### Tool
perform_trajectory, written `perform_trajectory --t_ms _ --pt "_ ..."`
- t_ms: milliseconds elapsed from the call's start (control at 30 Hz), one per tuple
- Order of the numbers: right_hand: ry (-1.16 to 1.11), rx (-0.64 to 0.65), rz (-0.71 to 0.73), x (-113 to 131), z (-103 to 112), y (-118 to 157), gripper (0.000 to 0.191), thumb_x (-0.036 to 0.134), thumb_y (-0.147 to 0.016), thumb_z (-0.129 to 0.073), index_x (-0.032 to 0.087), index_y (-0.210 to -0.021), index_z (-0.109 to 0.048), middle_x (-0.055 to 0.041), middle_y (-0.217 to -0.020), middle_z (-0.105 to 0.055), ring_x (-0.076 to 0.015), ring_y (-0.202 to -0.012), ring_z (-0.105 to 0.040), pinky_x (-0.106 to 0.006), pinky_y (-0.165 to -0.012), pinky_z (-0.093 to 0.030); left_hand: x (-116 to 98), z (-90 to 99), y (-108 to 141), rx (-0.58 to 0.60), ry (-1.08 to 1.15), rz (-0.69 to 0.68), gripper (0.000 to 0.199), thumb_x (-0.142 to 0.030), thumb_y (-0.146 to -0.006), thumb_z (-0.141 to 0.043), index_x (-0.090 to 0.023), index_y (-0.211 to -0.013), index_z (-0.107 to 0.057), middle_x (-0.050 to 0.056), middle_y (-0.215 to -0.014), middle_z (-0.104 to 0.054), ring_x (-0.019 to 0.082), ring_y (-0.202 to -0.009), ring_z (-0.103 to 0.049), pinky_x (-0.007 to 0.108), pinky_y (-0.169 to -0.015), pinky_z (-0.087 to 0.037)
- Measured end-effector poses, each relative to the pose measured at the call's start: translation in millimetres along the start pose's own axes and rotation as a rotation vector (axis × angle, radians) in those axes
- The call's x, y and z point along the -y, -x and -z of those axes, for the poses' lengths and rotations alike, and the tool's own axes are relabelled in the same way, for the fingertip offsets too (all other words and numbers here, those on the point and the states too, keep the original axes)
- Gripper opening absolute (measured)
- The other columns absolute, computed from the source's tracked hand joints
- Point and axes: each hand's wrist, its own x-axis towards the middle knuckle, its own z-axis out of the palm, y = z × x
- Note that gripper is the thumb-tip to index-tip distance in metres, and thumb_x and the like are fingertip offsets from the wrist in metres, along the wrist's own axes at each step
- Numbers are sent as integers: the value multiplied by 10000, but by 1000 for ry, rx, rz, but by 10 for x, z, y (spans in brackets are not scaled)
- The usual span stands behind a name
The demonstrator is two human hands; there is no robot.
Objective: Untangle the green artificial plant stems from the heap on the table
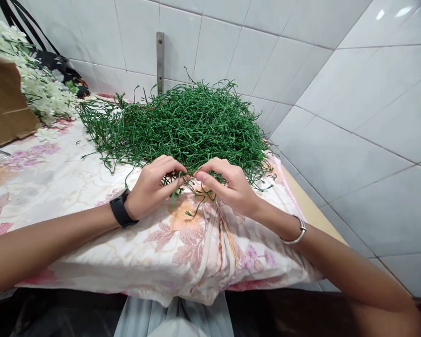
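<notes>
A large heap of thin green artificial flower stems lies on the cloth-covered table. In front of it, my left hand and my right hand meet almost fingertip to fingertip. Both pinch a small green stem between thumb and fingers. Several more stem pieces dangle or lie just below the fingers; which of them belong to the held one I cannot tell. A dark band is on my left wrist, a silver bangle on my right.
White artificial flowers and a brown cardboard piece stand at the left. The floral tablecloth bunches up near the front edge. Tiled walls close off the back and right. A metal bracket is fixed behind the heap.
</notes>
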Motion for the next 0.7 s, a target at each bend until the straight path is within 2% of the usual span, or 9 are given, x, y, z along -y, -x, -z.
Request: perform_trajectory --t_ms 133,267,500,700 --pt "82 -37 5 72 -59 24 268 424 -703 -595 161 -734 -554 -10 -754 -608 -123 -731 -518 -278 -724 -338 -43 -84 27 -51 -168 -130 75 -174 -790 -491 -132 -778 -552 49 -744 -566 154 -727 -481 263 -651 -380" --pt "90 -88 -74 84 -132 36 283 427 -685 -602 158 -705 -518 -16 -725 -579 -121 -693 -503 -272 -688 -360 -46 -167 42 -84 -247 -228 92 -147 -784 -466 -131 -770 -556 61 -730 -551 170 -715 -457 284 -645 -381" --pt "-116 -14 -64 -2 -127 -16 201 352 -732 -574 154 -759 -550 -13 -757 -574 -104 -722 -520 -240 -675 -404 -76 -94 9 -37 -176 -119 88 -148 -758 -515 -125 -832 -557 59 -805 -561 176 -798 -467 290 -695 -396" --pt "-103 -88 -10 -48 -122 -28 236 358 -723 -591 142 -815 -621 3 -651 -536 -79 -627 -453 -214 -591 -368 -78 -78 -1 -77 -181 -107 93 -133 -750 -538 -120 -840 -554 50 -823 -569 162 -813 -479 282 -721 -403"
